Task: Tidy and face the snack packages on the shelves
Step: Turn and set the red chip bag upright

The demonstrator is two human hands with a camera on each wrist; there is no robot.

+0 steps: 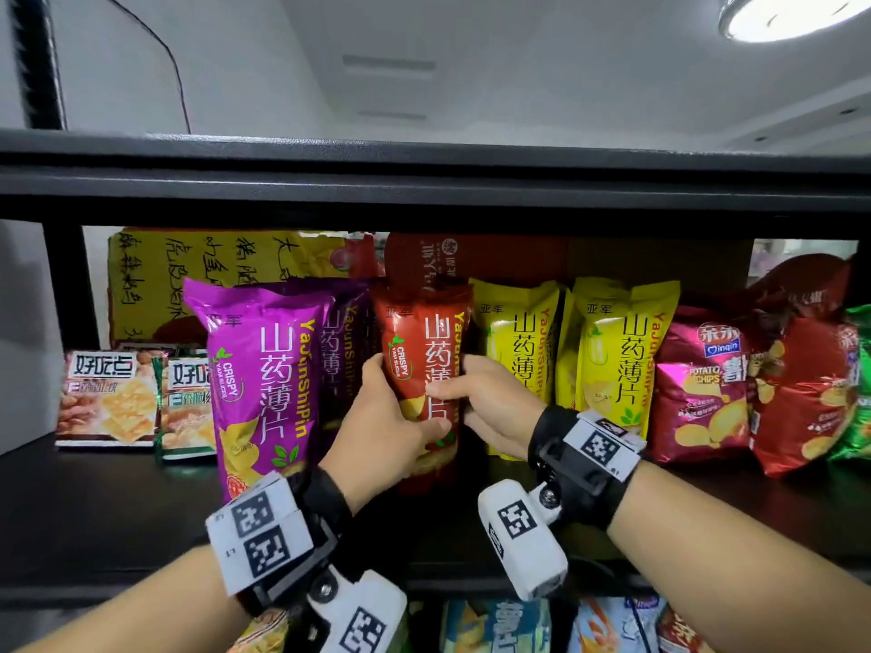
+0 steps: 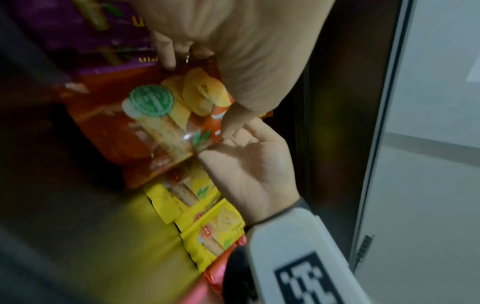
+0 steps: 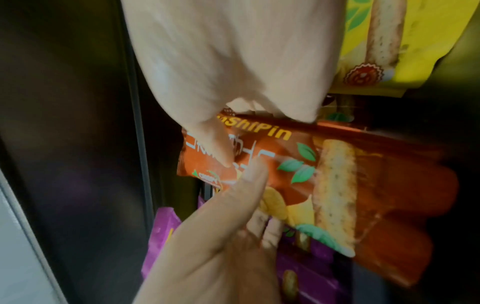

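Observation:
A red yam-crisps bag (image 1: 426, 332) stands upright in the middle of the shelf row, between a purple bag (image 1: 264, 369) and a yellow bag (image 1: 518, 341). My left hand (image 1: 396, 407) grips its left edge, thumb on the front. My right hand (image 1: 464, 388) grips its right edge, thumb across the front. In the left wrist view my left hand (image 2: 233, 51) and right hand (image 2: 254, 164) meet on the red bag (image 2: 111, 123). The right wrist view shows the right hand (image 3: 233, 61), the left thumb (image 3: 233, 201) and the red bag (image 3: 363, 185).
A second purple bag (image 1: 341, 351) stands behind the first. Further right are another yellow bag (image 1: 617, 351), red potato chip bags (image 1: 702, 388) and a green bag (image 1: 860, 369). Cracker packs (image 1: 108, 398) stand at the left. The black shelf board (image 1: 94, 511) fronts the row.

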